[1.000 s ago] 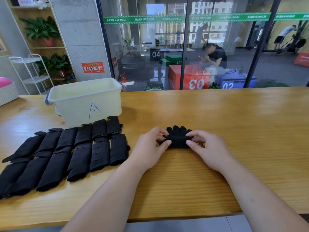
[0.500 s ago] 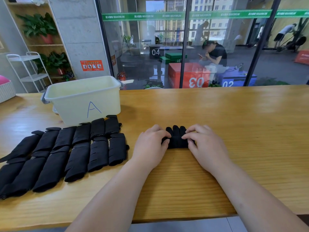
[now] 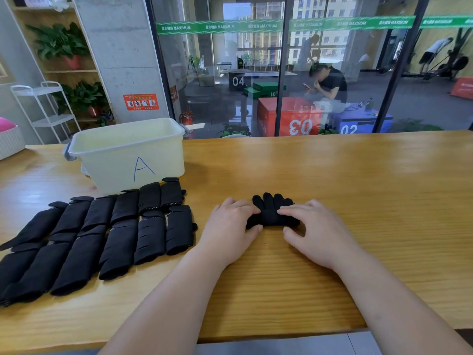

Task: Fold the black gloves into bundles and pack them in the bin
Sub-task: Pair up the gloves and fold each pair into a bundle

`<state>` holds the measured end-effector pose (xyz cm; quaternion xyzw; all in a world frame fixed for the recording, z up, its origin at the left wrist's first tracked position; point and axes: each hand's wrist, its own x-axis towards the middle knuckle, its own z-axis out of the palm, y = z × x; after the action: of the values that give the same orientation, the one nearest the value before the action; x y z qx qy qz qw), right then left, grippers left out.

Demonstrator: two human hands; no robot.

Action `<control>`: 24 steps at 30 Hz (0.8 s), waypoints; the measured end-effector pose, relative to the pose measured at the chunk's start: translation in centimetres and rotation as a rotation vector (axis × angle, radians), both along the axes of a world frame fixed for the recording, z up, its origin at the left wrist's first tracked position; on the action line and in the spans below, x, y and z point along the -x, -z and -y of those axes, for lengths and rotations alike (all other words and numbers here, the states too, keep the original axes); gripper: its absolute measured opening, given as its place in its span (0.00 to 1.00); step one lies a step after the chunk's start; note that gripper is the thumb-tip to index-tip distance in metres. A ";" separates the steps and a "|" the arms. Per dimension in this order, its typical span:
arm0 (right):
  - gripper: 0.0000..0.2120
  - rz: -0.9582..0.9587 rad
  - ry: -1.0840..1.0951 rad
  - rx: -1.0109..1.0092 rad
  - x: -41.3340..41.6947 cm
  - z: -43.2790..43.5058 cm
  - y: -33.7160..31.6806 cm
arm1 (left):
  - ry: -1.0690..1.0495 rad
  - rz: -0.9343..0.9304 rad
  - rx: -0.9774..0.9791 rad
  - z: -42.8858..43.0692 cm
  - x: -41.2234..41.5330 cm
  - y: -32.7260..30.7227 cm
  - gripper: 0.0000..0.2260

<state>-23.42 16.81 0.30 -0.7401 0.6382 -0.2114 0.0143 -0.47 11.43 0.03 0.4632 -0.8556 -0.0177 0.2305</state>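
Observation:
A black glove (image 3: 271, 211) lies partly rolled on the wooden table (image 3: 358, 190), its fingertips pointing away from me. My left hand (image 3: 230, 226) grips the left end of the roll, fingers on top and thumb at the near edge. My right hand (image 3: 314, 231) grips the right end the same way. Several more black gloves (image 3: 110, 231) lie flat in two overlapping rows to the left. A cream plastic bin (image 3: 128, 155) marked "A" stands behind those rows; I see nothing in its visible part.
A glass wall runs along the table's far edge. A white basket (image 3: 9, 142) sits at the far left of the table. Behind it stand a white rack (image 3: 43, 108) and shelves with potted plants (image 3: 61, 44).
Both hands have closed in over the glove and rolled it tighter toward its fingertips. The roll is thicker and less of the glove lies flat.

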 end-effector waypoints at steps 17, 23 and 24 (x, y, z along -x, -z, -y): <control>0.15 0.492 0.093 -0.037 0.3 0.1 -0.2 | -0.107 -0.420 -0.325 0.1 -0.7 -0.2 0.14; 0.12 0.447 0.134 0.118 -0.1 0.9 0.3 | -0.161 -0.275 -0.081 0.6 0.0 0.0 0.14; 0.11 0.457 0.136 0.133 0.0 1.0 0.4 | -0.150 -0.273 -0.045 0.5 0.0 -0.1 0.13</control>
<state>-23.37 15.85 -0.07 -0.6278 0.6512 -0.4156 0.0953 -0.51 10.94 0.08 0.5243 -0.7786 -0.0822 0.3348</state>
